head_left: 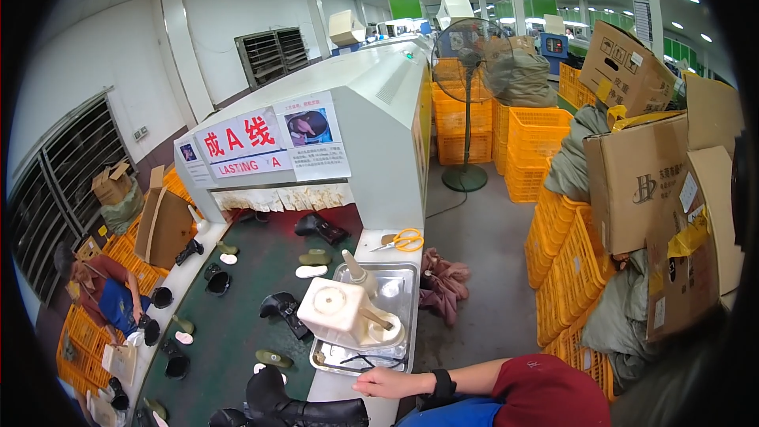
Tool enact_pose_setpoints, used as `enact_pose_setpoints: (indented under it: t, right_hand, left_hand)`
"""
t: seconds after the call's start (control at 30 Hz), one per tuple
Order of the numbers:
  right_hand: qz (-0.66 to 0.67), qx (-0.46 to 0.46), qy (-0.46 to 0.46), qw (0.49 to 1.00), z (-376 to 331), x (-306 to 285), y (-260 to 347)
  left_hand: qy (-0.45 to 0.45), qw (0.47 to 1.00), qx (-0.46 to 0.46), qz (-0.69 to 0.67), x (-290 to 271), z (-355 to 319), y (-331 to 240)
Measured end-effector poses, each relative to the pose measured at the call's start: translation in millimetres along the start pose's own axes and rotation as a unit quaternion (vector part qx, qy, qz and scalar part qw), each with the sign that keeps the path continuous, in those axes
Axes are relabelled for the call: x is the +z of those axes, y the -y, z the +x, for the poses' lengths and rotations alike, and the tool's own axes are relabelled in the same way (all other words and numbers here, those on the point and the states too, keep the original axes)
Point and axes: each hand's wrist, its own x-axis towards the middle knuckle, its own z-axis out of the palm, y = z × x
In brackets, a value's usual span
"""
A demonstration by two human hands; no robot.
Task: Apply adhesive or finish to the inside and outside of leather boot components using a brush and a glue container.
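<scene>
My right hand [383, 383], with a black band at the wrist, reaches in from the right, its fingers curled closed. Whatever it may hold is hidden. Just below and left of it a tall black boot [316, 412] lies on its side at the lower edge, its shaft end near my fingers. My left hand is out of view. Beyond my right hand, a metal tray [407, 289] holds a white square container [336, 310] with a brush handle [378, 319] and a pale bottle [357, 270]. Orange-handled scissors [405, 240] lie behind the tray.
A dark green conveyor [237, 340] carries black boots [285, 312], green shoe lasts [315, 258] and pale soles out of a grey machine [387, 134]. Across it sits a co-worker [111, 289] handling a boot. Orange crates [565, 285], cartons [636, 174] and a standing fan [468, 111] are right.
</scene>
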Motion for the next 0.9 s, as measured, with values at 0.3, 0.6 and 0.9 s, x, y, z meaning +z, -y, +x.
enact_pose_setpoints:
  t: [0.3, 0.6, 0.9]
  right_hand:
    - [0.065, -0.027, 0.023, 0.997, -6, 12, -1]
    - [0.104, 0.102, 0.144, 0.979, -8, 14, 17]
    - [0.160, 0.094, 0.181, 0.966, -1, 26, 11]
  left_hand:
    - [0.003, 0.999, -0.019, -0.030, 5, -4, -2]
    - [0.014, 0.999, -0.011, -0.038, -3, -5, -3]
    - [0.077, 0.996, -0.035, -0.025, -16, -22, -7]
